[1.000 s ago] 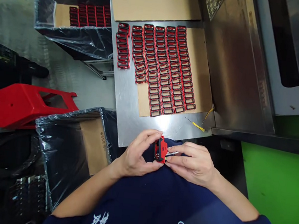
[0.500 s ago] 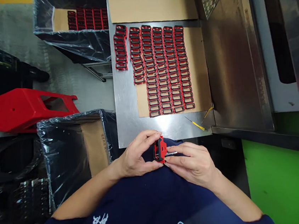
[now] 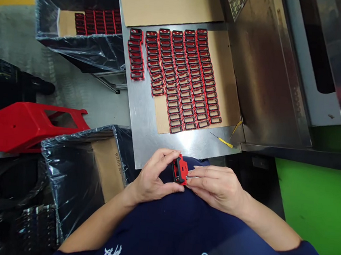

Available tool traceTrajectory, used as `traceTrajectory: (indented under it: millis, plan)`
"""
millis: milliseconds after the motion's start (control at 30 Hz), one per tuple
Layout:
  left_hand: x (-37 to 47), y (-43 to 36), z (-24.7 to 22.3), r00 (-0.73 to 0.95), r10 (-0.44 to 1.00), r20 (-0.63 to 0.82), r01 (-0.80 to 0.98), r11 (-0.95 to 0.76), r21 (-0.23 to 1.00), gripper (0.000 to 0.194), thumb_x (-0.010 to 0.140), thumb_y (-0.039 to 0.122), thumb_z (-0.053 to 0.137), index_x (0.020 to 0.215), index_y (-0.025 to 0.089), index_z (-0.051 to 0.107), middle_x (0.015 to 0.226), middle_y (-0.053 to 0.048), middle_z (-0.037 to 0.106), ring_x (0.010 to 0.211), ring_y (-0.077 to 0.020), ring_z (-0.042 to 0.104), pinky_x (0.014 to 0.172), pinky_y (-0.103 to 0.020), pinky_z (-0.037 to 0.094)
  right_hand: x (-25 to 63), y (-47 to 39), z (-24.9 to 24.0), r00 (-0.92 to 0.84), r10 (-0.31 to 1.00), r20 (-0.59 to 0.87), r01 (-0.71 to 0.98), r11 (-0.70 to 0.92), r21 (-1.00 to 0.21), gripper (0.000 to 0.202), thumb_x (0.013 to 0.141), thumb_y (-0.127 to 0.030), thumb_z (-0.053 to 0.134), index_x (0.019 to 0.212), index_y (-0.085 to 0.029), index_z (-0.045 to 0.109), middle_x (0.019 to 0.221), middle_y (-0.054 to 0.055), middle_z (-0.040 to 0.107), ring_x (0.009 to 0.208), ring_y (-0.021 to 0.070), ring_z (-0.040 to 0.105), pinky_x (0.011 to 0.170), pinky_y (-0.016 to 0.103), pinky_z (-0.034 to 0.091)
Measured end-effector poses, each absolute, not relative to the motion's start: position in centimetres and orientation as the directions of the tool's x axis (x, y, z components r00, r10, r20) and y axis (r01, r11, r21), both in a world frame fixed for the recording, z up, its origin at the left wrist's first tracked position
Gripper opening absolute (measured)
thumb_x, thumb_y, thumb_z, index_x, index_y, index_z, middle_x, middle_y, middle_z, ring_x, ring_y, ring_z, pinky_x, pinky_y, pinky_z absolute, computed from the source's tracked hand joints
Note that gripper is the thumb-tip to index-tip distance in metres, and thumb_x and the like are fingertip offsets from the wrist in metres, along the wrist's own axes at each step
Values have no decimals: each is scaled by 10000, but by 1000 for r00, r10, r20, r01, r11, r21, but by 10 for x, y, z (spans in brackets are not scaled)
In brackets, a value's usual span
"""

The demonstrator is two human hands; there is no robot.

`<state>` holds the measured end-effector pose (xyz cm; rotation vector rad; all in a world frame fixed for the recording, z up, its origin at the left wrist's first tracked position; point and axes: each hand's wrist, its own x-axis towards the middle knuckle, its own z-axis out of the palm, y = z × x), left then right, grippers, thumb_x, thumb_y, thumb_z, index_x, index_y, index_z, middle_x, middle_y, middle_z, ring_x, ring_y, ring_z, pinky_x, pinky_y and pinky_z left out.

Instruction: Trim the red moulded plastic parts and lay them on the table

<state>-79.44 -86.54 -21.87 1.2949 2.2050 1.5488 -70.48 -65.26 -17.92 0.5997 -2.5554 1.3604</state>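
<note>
Red-and-black frame [image 3: 182,170] between left grip [image 3: 153,178] and right grip [image 3: 217,185], by the counter [image 3: 147,143].
The left grip holds the frame by its ends, long axis pointing away from the body; the right, pinched narrow on a slim metal piece [image 3: 192,177], meets its right side. The farther lined bin [image 3: 84,44] holds rows of similar frames [image 3: 99,22]; the nearer bin [image 3: 65,173], cardboard [image 3: 106,169].

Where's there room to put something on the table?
The table is bare between its near edge and the cardboard under the red frames, left of the yellow tools. The cardboard's right strip is bare too. Those frames are crowded.
</note>
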Motion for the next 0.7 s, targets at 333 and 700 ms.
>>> traceTrajectory:
  millis: [333, 700]
  plan:
    - [-782, -869, -236, -763, 606, 225, 208, -100, 973, 737, 768, 298, 809, 1419, 258, 465, 1275, -138, 506, 1142, -258, 619, 966, -426, 567, -707, -655, -196, -950, -39, 311, -291, 475, -830, 18, 962, -167, 647, 955, -160, 662, 936, 37, 707, 880, 142, 697, 827, 228, 565]
    - [-777, -873, -236, -808, 561, 180, 15, -286, 958, 787, 796, 223, 770, 1473, 313, 379, 1359, -94, 440, 1299, -255, 560, 1116, -418, 470, -727, -604, -356, -878, 467, -108, 408, 610, -679, 164, 726, -263, 711, 842, -146, 712, 1004, 126, 679, 1137, 331, 548, 1037, 502, 439]
